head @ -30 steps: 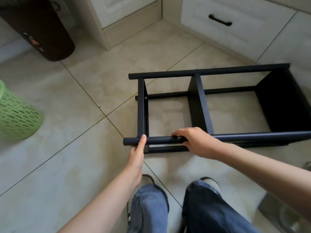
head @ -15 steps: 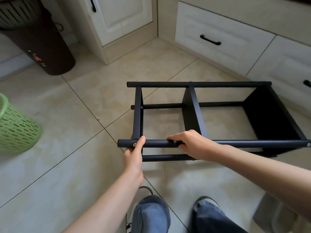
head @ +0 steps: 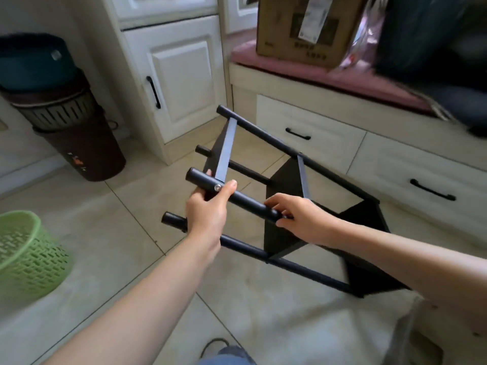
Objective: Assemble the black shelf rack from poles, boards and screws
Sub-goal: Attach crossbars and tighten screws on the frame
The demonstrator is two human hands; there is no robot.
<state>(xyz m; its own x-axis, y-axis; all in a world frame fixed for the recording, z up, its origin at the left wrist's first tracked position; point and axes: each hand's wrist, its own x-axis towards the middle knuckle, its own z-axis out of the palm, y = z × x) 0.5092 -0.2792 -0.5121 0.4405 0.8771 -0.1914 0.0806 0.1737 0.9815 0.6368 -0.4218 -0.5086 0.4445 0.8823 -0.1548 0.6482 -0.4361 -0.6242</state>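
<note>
Matt black, perhaps metal pole (head: 245,202); glossy floor tiles (head: 87,248)

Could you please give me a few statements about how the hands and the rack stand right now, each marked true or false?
1. Both hands grip the same pole of the black shelf rack. True.
2. The left hand holds the pole beside a silver screw. True.
3. The right hand rests flat on a board. False: its fingers curl round the pole.
4. The green basket stands on the cushioned bench. False: it is on the floor, at the left.
5. A cardboard box sits on the cushion. True.
</note>
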